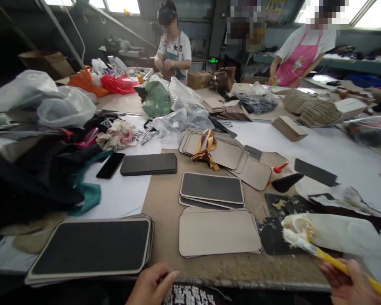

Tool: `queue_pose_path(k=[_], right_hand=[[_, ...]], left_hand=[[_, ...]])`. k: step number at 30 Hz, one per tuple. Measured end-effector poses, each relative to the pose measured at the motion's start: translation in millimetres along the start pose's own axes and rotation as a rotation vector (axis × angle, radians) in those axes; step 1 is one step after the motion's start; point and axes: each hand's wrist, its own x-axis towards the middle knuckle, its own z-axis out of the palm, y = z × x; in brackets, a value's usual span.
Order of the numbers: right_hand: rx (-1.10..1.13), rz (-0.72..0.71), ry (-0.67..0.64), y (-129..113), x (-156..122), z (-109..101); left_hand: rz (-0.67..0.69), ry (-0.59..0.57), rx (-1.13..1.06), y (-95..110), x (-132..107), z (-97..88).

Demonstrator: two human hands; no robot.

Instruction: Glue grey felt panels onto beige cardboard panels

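Note:
My right hand [352, 281] is closed round the yellow handle of a brush [332, 259]. Its pale, glue-caked bristles lie by the opening of a white plastic bottle [343, 231] lying on its side. At the near table edge, my left hand [154, 283] is loosely curled, with nothing visible in it. Just beyond that hand lies a stack of dark panels with beige borders [92, 245]. Between my hands sits a stack of plain beige panels [219, 232]; behind it are more bordered dark panels [211, 188].
A phone [110, 165] and a dark grey panel stack [148, 164] lie left of centre. Beige panels [228, 150] bear a brown-and-yellow ribbon [205, 149]. A black-tipped bottle [285, 182] stands out at right. Dark cloth [34, 186] covers the left. Two people work across the table.

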Motion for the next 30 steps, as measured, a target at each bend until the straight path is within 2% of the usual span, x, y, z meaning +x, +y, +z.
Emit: queue_pose_path(k=[3, 7, 11, 15, 18, 21, 27, 30], right_hand=[[0.008, 0.12, -0.268, 9.1, -67.2, 45.4], [-0.075, 0.134, -0.579, 33.2, -138.4, 104.3], [-0.169, 0.077, -0.776, 56.8, -169.7, 138.8], [-0.221, 0.007, -0.877, 69.0, -184.7, 157.2], [-0.261, -0.052, -0.887, 70.1, -184.6, 160.6], [-0.304, -0.122, -0.826, 66.5, -167.0, 152.5], [-0.443, -0.222, -0.486, 58.2, -94.3, 118.3], [-0.47, -0.269, -0.386, 55.5, -61.6, 103.6]], left_hand=[[0.19, -0.04, 0.235, 8.3, 26.1, 11.2], [0.379, -0.094, 0.532, -7.6, 50.8, 28.1], [0.507, -0.085, 0.646, -28.3, 63.5, 41.2], [0.526, -0.063, 0.69, -31.0, 66.5, 44.0], [0.547, -0.073, 0.71, -27.5, 67.0, 40.7], [0.592, -0.049, 0.708, -28.1, 68.1, 38.2], [0.725, 0.062, 0.732, -43.3, 72.3, 40.5], [0.794, 0.129, 0.728, -49.7, 74.6, 42.2]])
